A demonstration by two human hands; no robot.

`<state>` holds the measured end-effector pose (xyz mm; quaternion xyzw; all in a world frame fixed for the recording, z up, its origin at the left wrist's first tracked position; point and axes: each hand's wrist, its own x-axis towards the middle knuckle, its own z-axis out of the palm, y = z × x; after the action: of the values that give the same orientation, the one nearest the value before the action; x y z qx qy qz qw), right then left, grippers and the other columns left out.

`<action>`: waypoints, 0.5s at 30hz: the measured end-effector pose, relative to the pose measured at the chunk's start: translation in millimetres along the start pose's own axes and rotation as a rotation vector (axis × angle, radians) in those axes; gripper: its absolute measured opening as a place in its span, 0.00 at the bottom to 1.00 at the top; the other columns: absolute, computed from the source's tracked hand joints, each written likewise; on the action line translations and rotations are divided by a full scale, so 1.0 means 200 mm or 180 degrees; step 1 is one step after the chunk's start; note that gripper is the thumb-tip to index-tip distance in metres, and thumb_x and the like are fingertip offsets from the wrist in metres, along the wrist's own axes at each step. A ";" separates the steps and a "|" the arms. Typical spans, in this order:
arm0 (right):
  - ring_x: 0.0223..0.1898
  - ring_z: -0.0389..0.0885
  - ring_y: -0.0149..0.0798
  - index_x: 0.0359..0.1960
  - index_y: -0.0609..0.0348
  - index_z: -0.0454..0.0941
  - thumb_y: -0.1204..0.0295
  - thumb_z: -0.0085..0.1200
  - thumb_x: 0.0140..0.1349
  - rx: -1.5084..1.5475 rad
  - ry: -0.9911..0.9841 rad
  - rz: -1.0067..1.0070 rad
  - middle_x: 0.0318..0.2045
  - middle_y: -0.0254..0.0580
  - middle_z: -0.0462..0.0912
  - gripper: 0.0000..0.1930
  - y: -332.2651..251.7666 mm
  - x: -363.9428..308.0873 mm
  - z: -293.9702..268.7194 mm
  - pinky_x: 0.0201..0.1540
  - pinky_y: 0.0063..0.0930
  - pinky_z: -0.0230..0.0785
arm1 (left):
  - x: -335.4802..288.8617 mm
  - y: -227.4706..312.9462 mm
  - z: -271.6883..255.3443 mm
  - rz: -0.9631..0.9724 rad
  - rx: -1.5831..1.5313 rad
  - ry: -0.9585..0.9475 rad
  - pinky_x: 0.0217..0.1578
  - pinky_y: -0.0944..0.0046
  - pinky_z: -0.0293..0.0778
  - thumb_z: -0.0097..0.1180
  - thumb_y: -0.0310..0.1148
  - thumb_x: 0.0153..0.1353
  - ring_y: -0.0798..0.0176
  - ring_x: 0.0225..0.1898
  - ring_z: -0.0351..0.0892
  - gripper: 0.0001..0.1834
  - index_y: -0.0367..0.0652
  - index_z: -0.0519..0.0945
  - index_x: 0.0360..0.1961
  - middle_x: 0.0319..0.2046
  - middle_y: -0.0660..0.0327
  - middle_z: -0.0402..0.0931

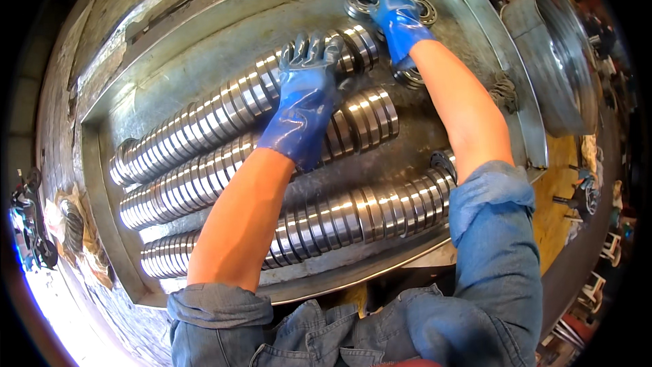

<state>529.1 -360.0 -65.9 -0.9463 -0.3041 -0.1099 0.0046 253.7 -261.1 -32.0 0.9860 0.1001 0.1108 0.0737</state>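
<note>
Three long rows of shiny steel bearings lie on their sides in a shallow metal tray [99, 183]: a far row [204, 119], a middle row [183, 182] and a near row [333, 223]. My left hand [305, 71], in a blue rubber glove, rests across the far row near its right end, fingers stretched out over the rings. At the tray's far right, my right hand [397, 17], gloved likewise, has its fingers closed at the edge of a flat-lying bearing [358, 3]. Another bearing [426, 11] shows just right of that hand, partly covered. More bearings [409, 77] lie below its wrist.
The tray's raised walls surround the rows. A crumpled dark clump [503, 92] lies by the right wall. Outside that wall stands a large curved metal piece [547, 61]. To the left, a brown wrapped bundle [75, 228] sits on the worn surface.
</note>
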 end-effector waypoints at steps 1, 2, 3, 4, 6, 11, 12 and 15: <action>0.61 0.81 0.57 0.67 0.52 0.71 0.41 0.51 0.68 0.0002 -0.0242 0.0323 0.64 0.53 0.79 0.35 -0.01 0.00 -0.06 0.64 0.63 0.69 | -0.01 -0.01 0.00 -0.0045 -0.0020 -0.0033 0.76 0.39 0.49 0.66 0.56 0.60 0.40 0.77 0.56 0.44 0.53 0.67 0.75 0.74 0.49 0.64; 0.61 0.81 0.56 0.67 0.53 0.71 0.43 0.51 0.70 -0.0003 -0.0485 0.0648 0.63 0.54 0.79 0.33 -0.02 -0.02 -0.12 0.63 0.65 0.70 | -0.01 -0.02 -0.01 -0.0087 -0.0043 -0.0065 0.76 0.39 0.49 0.66 0.55 0.60 0.40 0.77 0.56 0.44 0.53 0.67 0.74 0.74 0.49 0.64; 0.58 0.83 0.56 0.64 0.55 0.74 0.43 0.49 0.71 0.0038 -0.0353 0.0547 0.59 0.56 0.82 0.32 -0.03 -0.10 -0.16 0.61 0.61 0.72 | -0.01 -0.02 -0.04 -0.0114 -0.0049 -0.0102 0.76 0.38 0.49 0.67 0.54 0.60 0.39 0.77 0.57 0.43 0.53 0.68 0.74 0.73 0.50 0.65; 0.58 0.83 0.56 0.64 0.55 0.74 0.43 0.49 0.71 0.0031 -0.0339 0.0522 0.59 0.56 0.82 0.32 -0.02 -0.15 -0.19 0.61 0.61 0.72 | -0.01 -0.02 -0.04 -0.0135 -0.0051 -0.0081 0.76 0.38 0.49 0.67 0.54 0.60 0.39 0.77 0.57 0.43 0.53 0.68 0.74 0.73 0.50 0.65; 0.58 0.83 0.55 0.71 0.48 0.69 0.46 0.54 0.69 -0.0228 -0.1312 -0.0167 0.58 0.49 0.84 0.33 0.01 -0.22 -0.26 0.59 0.49 0.75 | 0.00 -0.01 -0.03 -0.0150 -0.0055 -0.0100 0.76 0.38 0.49 0.68 0.54 0.59 0.38 0.77 0.56 0.44 0.54 0.68 0.74 0.73 0.50 0.65; 0.56 0.83 0.57 0.70 0.46 0.70 0.57 0.59 0.65 -0.0126 -0.0753 -0.1003 0.54 0.53 0.85 0.32 0.05 -0.31 -0.21 0.58 0.47 0.76 | -0.01 -0.03 -0.03 -0.0135 -0.0021 0.0010 0.76 0.38 0.50 0.68 0.54 0.59 0.39 0.77 0.56 0.44 0.54 0.67 0.74 0.74 0.50 0.64; 0.55 0.84 0.58 0.70 0.46 0.70 0.60 0.60 0.64 0.0147 -0.0945 -0.0786 0.53 0.54 0.85 0.32 0.05 -0.30 -0.23 0.58 0.47 0.76 | 0.00 -0.03 -0.03 -0.0109 -0.0026 -0.0015 0.76 0.37 0.50 0.68 0.53 0.59 0.39 0.77 0.57 0.44 0.54 0.67 0.74 0.74 0.50 0.63; 0.55 0.84 0.57 0.70 0.47 0.71 0.58 0.62 0.62 0.0449 -0.0966 -0.0518 0.53 0.57 0.85 0.33 0.09 -0.22 -0.16 0.58 0.45 0.76 | 0.00 -0.02 -0.04 -0.0074 -0.0043 -0.0020 0.76 0.38 0.50 0.68 0.53 0.59 0.40 0.76 0.57 0.43 0.54 0.67 0.74 0.74 0.51 0.63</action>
<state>498.3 -400.9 -43.0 -0.9216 -0.3837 0.0557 0.0161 250.8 -255.9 -25.8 0.9846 0.1105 0.1075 0.0820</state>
